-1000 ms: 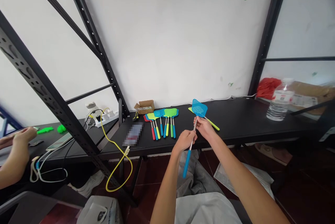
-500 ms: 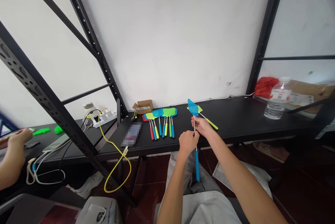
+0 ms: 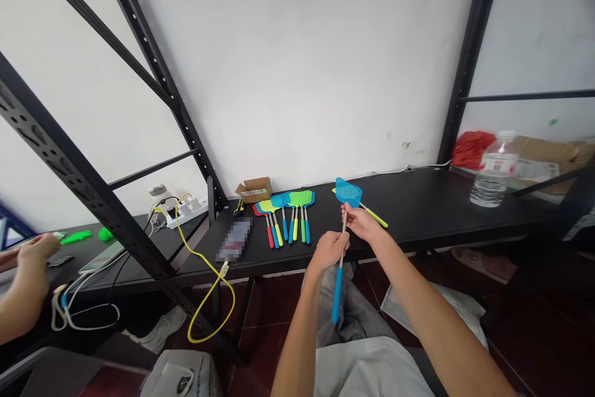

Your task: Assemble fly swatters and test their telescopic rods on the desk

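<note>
Both my hands grip one blue fly swatter, its blue handle hanging down over my lap past the table's front edge. My left hand is closed around the metal shaft, just above the handle. Higher up, where the shaft meets the mesh head, my right hand pinches it. Behind that head a yellow-green fly swatter lies on the table, its own head mostly hidden. Left of my hands, several fly swatters with red, yellow, blue and green heads lie in an overlapping row, a green head among them.
On the black table are a small cardboard box, a blurred-out phone on a yellow cable, and a water bottle. Metal shelf posts rise either side. At far left, another person's hands hold something small.
The blue swatter has turned: its head now shows broader and flatter to me, and its handle end has swung left. Both hands still hold it.
</note>
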Demonstrator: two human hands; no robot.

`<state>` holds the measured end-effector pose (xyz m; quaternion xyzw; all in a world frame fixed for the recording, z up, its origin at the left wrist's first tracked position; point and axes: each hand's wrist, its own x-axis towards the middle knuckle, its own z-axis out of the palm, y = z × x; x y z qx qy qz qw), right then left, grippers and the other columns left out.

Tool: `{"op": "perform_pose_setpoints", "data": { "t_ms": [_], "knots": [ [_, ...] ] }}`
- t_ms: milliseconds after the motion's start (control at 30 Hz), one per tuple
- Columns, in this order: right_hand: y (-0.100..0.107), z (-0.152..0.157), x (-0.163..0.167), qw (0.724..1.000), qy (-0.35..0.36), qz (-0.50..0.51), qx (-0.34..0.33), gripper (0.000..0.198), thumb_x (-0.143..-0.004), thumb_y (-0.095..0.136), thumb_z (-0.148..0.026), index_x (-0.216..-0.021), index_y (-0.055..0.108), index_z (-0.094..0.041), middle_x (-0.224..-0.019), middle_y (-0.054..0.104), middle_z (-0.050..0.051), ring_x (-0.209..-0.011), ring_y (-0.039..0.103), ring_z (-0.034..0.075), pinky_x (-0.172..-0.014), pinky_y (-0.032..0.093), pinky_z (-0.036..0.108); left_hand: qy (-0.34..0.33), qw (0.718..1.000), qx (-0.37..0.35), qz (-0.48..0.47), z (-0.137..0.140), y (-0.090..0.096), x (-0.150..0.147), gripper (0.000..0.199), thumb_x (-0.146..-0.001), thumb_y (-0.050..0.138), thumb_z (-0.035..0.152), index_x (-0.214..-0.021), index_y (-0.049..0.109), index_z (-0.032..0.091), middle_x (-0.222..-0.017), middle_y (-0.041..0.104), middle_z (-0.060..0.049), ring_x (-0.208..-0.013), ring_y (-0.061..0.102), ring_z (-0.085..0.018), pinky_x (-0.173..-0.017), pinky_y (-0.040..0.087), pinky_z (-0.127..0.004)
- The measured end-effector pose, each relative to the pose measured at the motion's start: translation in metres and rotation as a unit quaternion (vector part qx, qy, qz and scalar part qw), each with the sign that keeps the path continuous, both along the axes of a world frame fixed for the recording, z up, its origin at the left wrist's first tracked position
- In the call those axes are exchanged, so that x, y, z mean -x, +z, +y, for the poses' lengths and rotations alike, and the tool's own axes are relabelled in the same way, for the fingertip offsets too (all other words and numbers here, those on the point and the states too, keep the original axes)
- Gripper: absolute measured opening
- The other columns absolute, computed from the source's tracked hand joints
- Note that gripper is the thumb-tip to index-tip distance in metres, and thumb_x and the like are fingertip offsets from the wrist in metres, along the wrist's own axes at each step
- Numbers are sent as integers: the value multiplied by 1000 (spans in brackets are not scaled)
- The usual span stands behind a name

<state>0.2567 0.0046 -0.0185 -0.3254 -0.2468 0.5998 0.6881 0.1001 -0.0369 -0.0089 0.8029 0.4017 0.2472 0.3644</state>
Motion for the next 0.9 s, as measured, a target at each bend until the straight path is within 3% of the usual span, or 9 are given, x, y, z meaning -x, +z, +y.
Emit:
{"op": "perform_pose_setpoints", "data": {
  "t_ms": [133,300,433,533,667,800,900],
  "knots": [
    [0,4,3,1000,-25,-13,13,12,-79,72,-11,-69,68,-15,-71,67,4,-61,60,9,-58,49,17,16,997,-63,31,-5,1,-2,48,-91,32,39,-55,55,17,-53,55,-2,-55,53,-14,-59,33,-25],
    [3,6,6,998,-26,-45,38,12,-75,75,-10,-66,68,-12,-69,68,6,-60,60,10,-55,48,18,118,963,-198,141,-20,-4,1,43,-90,38,34,-54,53,17,-59,57,-7,-62,54,-18,-58,25,-28],
    [2,6,8,997,-20,-56,42,11,-75,75,-11,-67,68,-12,-68,68,7,-60,60,10,-54,48,19,116,960,-212,139,-29,-3,12,44,-91,38,34,-51,46,18,-54,50,-5,-57,48,-16,-56,20,-29],
    [1,7,7,998,-22,-47,42,11,-78,73,-12,-69,69,-13,-70,69,6,-60,60,9,-55,49,18,69,984,-142,76,-36,-2,22,48,-92,37,38,-48,36,19,-48,39,-1,-50,39,-13,-54,19,-29],
    [0,6,5,998,-20,-31,45,12,-81,70,-12,-70,69,-13,-69,68,5,-58,59,9,-55,49,18,1,998,28,-51,-48,-5,31,50,-93,35,48,-53,38,19,-47,39,2,-45,35,-10,-51,21,-26],
    [-2,6,2,999,-14,-13,42,15,-84,66,-11,-70,68,-14,-68,67,5,-58,59,9,-55,50,19,-23,972,165,-167,-58,-16,31,48,-90,42,52,-57,44,18,-45,40,3,-41,31,-8,-48,20,-25],
    [-4,7,1,999,-16,4,34,14,-84,66,-11,-71,68,-15,-70,67,5,-60,60,9,-58,52,19,-45,920,251,-297,-63,-28,28,48,-88,49,53,-55,42,18,-40,34,5,-40,24,-7,-48,18,-25]
  ]
}}
